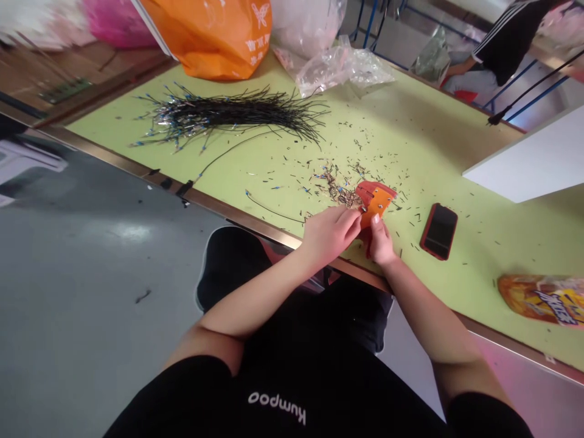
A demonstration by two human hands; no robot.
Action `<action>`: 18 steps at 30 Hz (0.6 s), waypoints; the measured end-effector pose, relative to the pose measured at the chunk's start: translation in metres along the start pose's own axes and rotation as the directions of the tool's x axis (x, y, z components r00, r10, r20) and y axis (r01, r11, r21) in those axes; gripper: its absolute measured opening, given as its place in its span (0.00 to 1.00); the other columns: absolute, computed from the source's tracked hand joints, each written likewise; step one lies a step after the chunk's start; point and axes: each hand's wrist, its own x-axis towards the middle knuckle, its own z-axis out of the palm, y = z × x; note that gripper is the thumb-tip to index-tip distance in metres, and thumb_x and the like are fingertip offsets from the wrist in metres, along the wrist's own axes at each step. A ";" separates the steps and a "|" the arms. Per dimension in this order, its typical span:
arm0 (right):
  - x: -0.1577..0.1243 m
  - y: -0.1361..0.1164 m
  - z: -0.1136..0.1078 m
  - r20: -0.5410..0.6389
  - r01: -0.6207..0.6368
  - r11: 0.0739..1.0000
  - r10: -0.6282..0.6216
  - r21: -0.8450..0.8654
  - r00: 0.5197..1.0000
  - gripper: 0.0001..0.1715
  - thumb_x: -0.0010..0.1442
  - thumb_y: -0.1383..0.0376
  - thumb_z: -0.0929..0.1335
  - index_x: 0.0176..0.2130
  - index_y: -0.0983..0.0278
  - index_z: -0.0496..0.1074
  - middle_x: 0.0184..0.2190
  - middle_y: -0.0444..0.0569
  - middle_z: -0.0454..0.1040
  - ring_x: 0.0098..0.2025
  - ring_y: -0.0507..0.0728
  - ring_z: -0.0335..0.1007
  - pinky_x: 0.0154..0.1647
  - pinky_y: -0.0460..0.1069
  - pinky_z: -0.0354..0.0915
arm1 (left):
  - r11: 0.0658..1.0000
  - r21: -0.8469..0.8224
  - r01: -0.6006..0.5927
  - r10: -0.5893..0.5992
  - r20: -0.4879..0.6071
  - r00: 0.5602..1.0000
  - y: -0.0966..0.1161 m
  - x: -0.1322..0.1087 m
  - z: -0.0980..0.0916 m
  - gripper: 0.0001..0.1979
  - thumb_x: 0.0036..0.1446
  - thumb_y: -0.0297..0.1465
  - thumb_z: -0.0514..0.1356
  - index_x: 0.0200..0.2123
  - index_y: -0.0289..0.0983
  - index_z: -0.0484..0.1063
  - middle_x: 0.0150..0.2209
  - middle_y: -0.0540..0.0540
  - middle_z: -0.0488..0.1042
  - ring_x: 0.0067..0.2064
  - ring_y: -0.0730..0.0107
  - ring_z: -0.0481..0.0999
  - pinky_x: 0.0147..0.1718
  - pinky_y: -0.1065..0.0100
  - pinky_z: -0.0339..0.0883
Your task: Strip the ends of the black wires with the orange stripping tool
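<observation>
My right hand is closed around an orange and red wire stripper, its thumb lying on the orange body. My left hand is pressed close to the tool's left side, fingers curled together. A thin black wire with a blue tip runs from the table into my left hand; the end at the tool is hidden by the fingers. Cut scraps of wire and insulation are heaped just beyond the tool. A big bundle of black wires with blue and metal ends lies farther back on the left.
One loose black wire reaches toward the table's front edge. A phone and an orange snack package lie on the right. An orange bag and clear plastic bags stand behind. Another person sits at the far right.
</observation>
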 end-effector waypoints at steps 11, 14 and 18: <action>-0.005 -0.007 0.009 -0.112 0.199 0.979 -0.203 -0.046 0.973 0.37 0.58 0.26 0.69 0.31 0.55 0.66 0.20 0.44 0.64 0.25 0.60 0.67 0.26 0.57 0.70 | 1.000 -0.028 0.015 -0.014 0.027 1.000 0.002 -0.002 -0.001 0.14 0.75 0.32 0.55 0.34 0.40 0.74 0.27 0.49 0.77 0.29 0.70 0.75 0.27 0.65 0.56; -0.005 -0.011 0.013 -0.125 0.207 0.977 -0.213 -0.056 0.969 0.38 0.56 0.27 0.71 0.30 0.55 0.63 0.18 0.42 0.60 0.20 0.57 0.59 0.21 0.54 0.63 | 0.998 -0.047 0.031 -0.030 0.019 0.999 0.002 -0.003 0.000 0.14 0.75 0.33 0.55 0.35 0.40 0.75 0.27 0.48 0.77 0.30 0.70 0.76 0.27 0.65 0.57; -0.006 -0.027 0.008 0.008 0.189 0.976 -0.191 0.111 0.982 0.39 0.54 0.25 0.70 0.32 0.56 0.66 0.21 0.42 0.62 0.24 0.58 0.65 0.26 0.55 0.70 | 0.981 -0.165 0.106 -0.104 0.022 0.994 -0.004 0.000 -0.005 0.12 0.76 0.33 0.56 0.40 0.40 0.78 0.30 0.48 0.80 0.31 0.72 0.77 0.30 0.68 0.62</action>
